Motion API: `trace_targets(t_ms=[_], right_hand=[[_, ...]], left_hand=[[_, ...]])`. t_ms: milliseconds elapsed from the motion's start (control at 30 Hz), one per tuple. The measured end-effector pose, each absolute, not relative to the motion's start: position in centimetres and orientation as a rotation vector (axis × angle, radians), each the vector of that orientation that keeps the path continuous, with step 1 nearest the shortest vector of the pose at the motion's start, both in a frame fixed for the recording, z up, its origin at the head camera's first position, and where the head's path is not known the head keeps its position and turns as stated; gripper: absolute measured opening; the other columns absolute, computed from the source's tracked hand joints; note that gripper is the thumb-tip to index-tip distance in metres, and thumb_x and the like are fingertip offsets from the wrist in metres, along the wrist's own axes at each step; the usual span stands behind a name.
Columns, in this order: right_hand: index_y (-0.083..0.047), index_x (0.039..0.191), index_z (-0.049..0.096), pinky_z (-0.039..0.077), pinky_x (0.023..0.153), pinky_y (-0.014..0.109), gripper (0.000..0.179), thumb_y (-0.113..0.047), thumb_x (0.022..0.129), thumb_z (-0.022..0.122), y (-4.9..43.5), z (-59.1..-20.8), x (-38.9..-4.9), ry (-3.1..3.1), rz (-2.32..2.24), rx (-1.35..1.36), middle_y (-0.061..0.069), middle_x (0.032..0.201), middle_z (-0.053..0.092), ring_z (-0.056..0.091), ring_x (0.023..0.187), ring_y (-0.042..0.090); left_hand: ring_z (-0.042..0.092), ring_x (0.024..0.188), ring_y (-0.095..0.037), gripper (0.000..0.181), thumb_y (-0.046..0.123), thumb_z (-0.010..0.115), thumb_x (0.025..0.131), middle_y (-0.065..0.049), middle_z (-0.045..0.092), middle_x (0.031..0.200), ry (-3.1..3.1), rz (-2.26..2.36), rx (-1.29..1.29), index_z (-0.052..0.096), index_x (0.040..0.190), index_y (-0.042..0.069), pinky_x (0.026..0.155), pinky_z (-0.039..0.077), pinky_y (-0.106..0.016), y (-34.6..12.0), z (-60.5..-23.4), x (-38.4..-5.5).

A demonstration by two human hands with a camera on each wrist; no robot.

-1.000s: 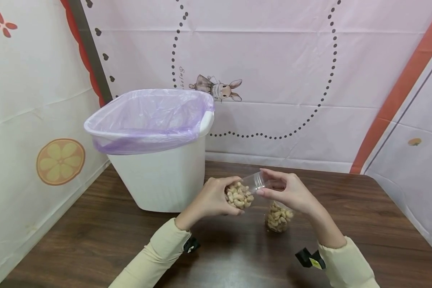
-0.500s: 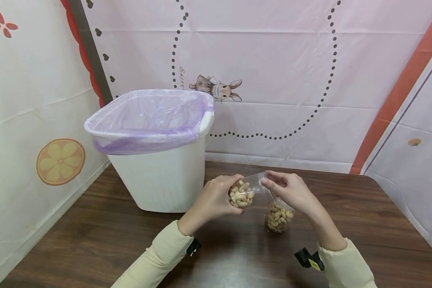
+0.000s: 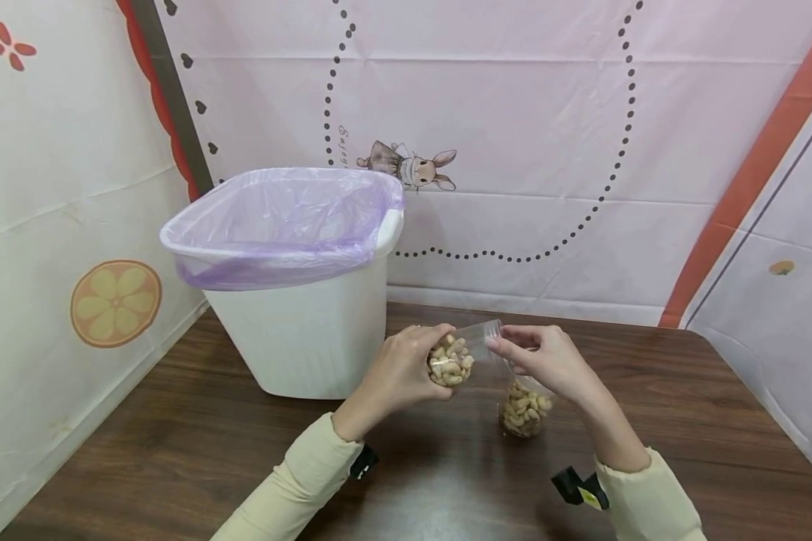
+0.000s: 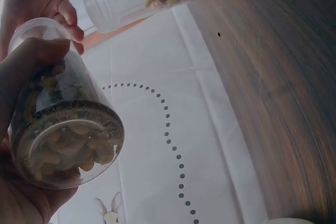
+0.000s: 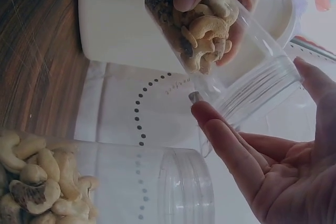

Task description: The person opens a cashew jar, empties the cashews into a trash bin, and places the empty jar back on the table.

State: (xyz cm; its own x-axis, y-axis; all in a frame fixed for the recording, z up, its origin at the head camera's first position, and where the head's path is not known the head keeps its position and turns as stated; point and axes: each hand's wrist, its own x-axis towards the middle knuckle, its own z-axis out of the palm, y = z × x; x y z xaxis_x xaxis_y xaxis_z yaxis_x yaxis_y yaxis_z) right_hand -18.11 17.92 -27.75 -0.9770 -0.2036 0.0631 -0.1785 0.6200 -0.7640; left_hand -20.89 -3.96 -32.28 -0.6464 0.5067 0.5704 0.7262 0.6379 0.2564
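My left hand (image 3: 406,368) grips a clear plastic jar (image 5: 252,61), lying tilted in the air with its threaded neck toward the right. Cashews (image 3: 450,361) fill its lower part, and dark specks show near the base in the right wrist view. At the neck, my right hand (image 3: 544,357) holds the rim between thumb and fingers (image 5: 231,150). Below the right hand a second clear jar (image 3: 524,409), also part-filled with cashews, stands upright on the table. Its upper part is partly covered by that hand in the head view.
A white bin (image 3: 311,330) with a purple plastic liner (image 3: 271,267) stands left of the hands. The dark wooden table (image 3: 683,406) meets printed cloth (image 3: 528,150) at the back and sides. A black wrist camera (image 3: 578,487) sits by the right sleeve.
The right thumb has moved from the lower side of the neck up toward its upper side, with the fingers closer together. Left hand and held jar have shifted only slightly. The standing jar stays put.
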Motion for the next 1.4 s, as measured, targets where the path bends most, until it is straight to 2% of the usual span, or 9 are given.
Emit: trace_targets(t_ms=[233, 500, 667, 800, 933, 1100, 1267, 1400], right_hand=[[0.008, 0.127, 0.047, 0.052, 0.075, 0.033, 0.064, -0.037, 0.083, 0.063, 18.2, -28.1, -18.3, 2.790, -1.346, -0.410, 0.020, 0.107, 0.063, 0.063, 0.091, 0.021], [0.010, 0.129, 0.042, 0.052, 0.074, 0.029, 0.065, -0.024, 0.081, 0.068, 18.6, -28.4, -18.2, 2.676, -1.461, -0.543, 0.025, 0.112, 0.059, 0.062, 0.097, 0.026], [0.009, 0.128, 0.044, 0.052, 0.072, 0.026, 0.063, -0.019, 0.079, 0.070, 18.8, -28.6, -18.2, 2.631, -1.487, -0.667, 0.024, 0.109, 0.061, 0.062, 0.097, 0.027], [0.005, 0.129, 0.045, 0.052, 0.074, 0.026, 0.063, -0.016, 0.076, 0.073, 18.8, -28.7, -18.3, 2.600, -1.495, -0.737, 0.022, 0.112, 0.059, 0.061, 0.099, 0.026], [0.002, 0.130, 0.045, 0.051, 0.078, 0.027, 0.066, -0.016, 0.074, 0.074, 18.9, -28.7, -18.3, 2.584, -1.486, -0.772, 0.020, 0.116, 0.057, 0.060, 0.100, 0.024], [0.002, 0.134, 0.041, 0.049, 0.083, 0.032, 0.068, -0.018, 0.077, 0.072, 19.0, -28.7, -18.5, 2.615, -1.425, -0.796, 0.020, 0.118, 0.055, 0.058, 0.103, 0.025], [0.007, 0.134, 0.036, 0.050, 0.082, 0.033, 0.068, -0.025, 0.082, 0.066, 18.9, -28.4, -18.6, 2.646, -1.356, -0.679, 0.026, 0.122, 0.052, 0.055, 0.109, 0.033], [0.008, 0.133, 0.038, 0.050, 0.083, 0.037, 0.066, -0.033, 0.086, 0.060, 18.7, -28.2, -18.6, 2.707, -1.279, -0.559, 0.026, 0.120, 0.054, 0.056, 0.107, 0.032]], left_hand=[[0.056, 0.076, -0.010, 0.071, 0.032, 0.082, 0.052, 0.003, 0.064, 0.088, -2.465, -0.728, -0.992, 0.058, 0.116, 0.014, 0.068, 0.047, -0.024, -4.2, -32.4, -21.1], [0.055, 0.069, -0.004, 0.064, 0.030, 0.082, 0.051, 0.009, 0.062, 0.081, -2.485, -0.843, -1.049, 0.062, 0.110, 0.016, 0.061, 0.045, -0.017, -4.3, -32.7, -21.5], [0.054, 0.067, -0.002, 0.062, 0.031, 0.083, 0.051, 0.010, 0.061, 0.078, -2.505, -0.952, -1.081, 0.062, 0.108, 0.019, 0.060, 0.046, -0.017, -4.5, -32.9, -21.7], [0.056, 0.069, -0.003, 0.065, 0.030, 0.084, 0.051, 0.009, 0.062, 0.080, -2.545, -1.067, -1.113, 0.063, 0.110, 0.016, 0.061, 0.047, -0.018, -4.6, -33.2, -21.8], [0.056, 0.070, -0.004, 0.067, 0.030, 0.085, 0.051, 0.008, 0.063, 0.081, -2.575, -1.101, -1.120, 0.063, 0.112, 0.015, 0.062, 0.048, -0.018, -4.8, -33.3, -21.8], [0.056, 0.069, -0.003, 0.066, 0.031, 0.085, 0.051, 0.008, 0.063, 0.081, -2.564, -1.039, -1.097, 0.062, 0.111, 0.017, 0.062, 0.047, -0.018, -4.7, -33.2, -21.8], [0.056, 0.070, -0.005, 0.066, 0.032, 0.083, 0.052, 0.008, 0.063, 0.082, -2.524, -0.892, -1.064, 0.061, 0.112, 0.016, 0.063, 0.046, -0.019, -4.5, -33.1, -21.7], [0.057, 0.076, -0.009, 0.069, 0.033, 0.082, 0.052, 0.005, 0.064, 0.087, -2.486, -0.767, -1.032, 0.059, 0.115, 0.014, 0.067, 0.047, -0.023, -4.4, -32.9, -21.5]])
